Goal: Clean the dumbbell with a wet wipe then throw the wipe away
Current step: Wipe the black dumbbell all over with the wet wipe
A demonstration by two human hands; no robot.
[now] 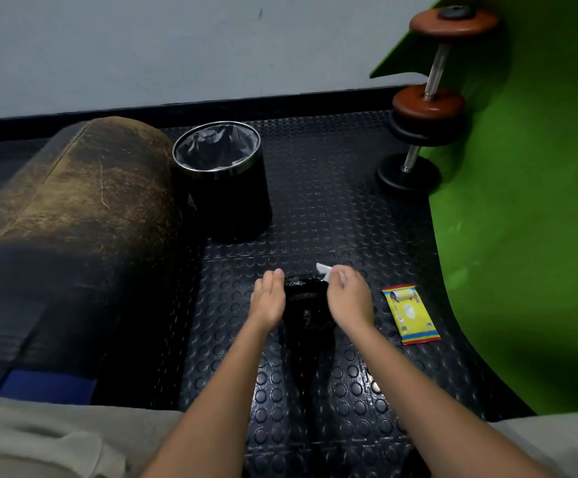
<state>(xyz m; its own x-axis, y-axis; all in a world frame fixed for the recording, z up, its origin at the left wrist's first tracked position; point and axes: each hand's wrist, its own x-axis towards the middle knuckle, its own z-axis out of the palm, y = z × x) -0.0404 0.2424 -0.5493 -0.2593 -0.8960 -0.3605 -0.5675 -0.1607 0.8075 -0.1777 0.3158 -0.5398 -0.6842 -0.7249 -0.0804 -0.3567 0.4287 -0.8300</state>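
— Fingers of the right hand are curled, pinching a white wet wipe against the far top edge of the black dumbbell. Do you see that too?

— Yes. And the left hand lies flat against the dumbbell's left side, fingers straight and together, bracing it without curling round.

— Where does the dumbbell itself sit?

— On the black studded rubber floor, between the two hands, one end plate facing up; the rest runs down toward the person and is dark, hard to make out.

— What's around it?

— Just right of the dumbbell, a yellow wet wipe packet lies flat on the floor. Beyond the dumbbell and a little left stands a black bin with a chrome rim and a dark liner, mouth open. Left of the dumbbell runs a worn brown padded bench. Far to the right, behind it, two dumbbells with brown and black plates lean on a green mat curling up the grey wall.
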